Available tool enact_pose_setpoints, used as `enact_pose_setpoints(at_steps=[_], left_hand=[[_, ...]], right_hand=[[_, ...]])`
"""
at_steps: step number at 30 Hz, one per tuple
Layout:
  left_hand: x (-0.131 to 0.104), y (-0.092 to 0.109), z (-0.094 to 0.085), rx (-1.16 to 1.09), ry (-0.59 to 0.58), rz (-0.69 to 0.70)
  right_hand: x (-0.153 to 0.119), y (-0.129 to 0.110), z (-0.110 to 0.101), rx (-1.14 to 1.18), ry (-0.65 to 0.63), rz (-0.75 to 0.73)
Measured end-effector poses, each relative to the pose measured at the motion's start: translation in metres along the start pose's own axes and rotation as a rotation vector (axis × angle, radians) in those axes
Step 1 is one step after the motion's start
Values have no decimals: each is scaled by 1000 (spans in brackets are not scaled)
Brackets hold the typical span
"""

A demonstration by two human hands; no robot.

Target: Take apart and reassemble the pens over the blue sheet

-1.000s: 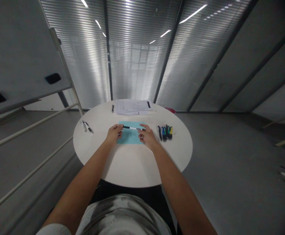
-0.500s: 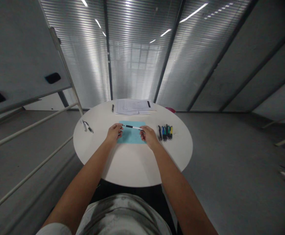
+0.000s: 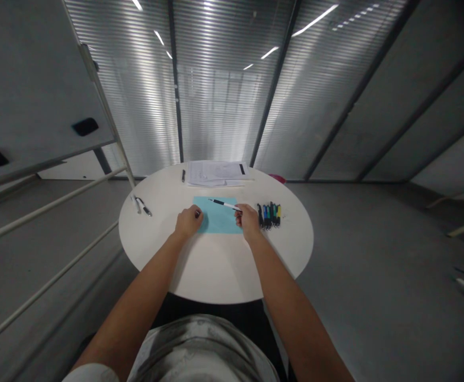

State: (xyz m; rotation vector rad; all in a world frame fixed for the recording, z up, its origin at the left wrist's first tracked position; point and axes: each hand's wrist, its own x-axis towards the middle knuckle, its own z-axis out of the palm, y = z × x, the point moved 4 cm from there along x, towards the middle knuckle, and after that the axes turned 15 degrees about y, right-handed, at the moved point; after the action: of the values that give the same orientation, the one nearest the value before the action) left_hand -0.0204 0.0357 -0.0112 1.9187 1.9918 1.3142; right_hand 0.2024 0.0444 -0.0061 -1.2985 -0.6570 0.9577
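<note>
My right hand (image 3: 249, 218) is closed round the rear end of a white pen (image 3: 226, 205) with a black grip. The pen's tip points left, above the light blue sheet (image 3: 221, 220) on the table. At the sheet's left edge my left hand (image 3: 188, 220) is closed, apart from the pen. Something small and dark shows at its curled fingers, too small to name. Just right of my right hand lies a row of several pens (image 3: 269, 215) with black, blue, green and yellow barrels.
The round white table (image 3: 216, 276) also bears a stack of printed papers (image 3: 216, 173) at the back, with a dark pen (image 3: 183, 175) beside it. Another pen (image 3: 144, 207) lies at the left. A whiteboard frame (image 3: 108, 116) stands left of the table.
My left hand has come off the pen's tip end and its fingers have curled in. My right hand has shifted slightly right with the pen, which now slants more.
</note>
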Motion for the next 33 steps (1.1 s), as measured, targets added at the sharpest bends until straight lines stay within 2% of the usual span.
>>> enact_pose_setpoints(at_steps=[3,7,20,24,27,30,33], left_hand=[[-3,7,0,185,-91,56],[-2,9,-2,247,-116,45],[0,2,1,171,-78,-3],[3,3,-6,16,84,-34],[5,2,-10,-265,184,-151],[4,5,-8,-631,135,-284],[2,12,-7,-831,77,-358]], right_hand=[[-1,-1,1,-35,5,-18],[-3,-3,1,-69,-6,-29],[-2,-2,1,-69,-41,-72],[-4,-4,1,-55,-41,-64],[-6,-6,2,-40,-57,-63],[-9,-8,3,-26,-82,-74],[-11,-8,5,-22,-116,-81]])
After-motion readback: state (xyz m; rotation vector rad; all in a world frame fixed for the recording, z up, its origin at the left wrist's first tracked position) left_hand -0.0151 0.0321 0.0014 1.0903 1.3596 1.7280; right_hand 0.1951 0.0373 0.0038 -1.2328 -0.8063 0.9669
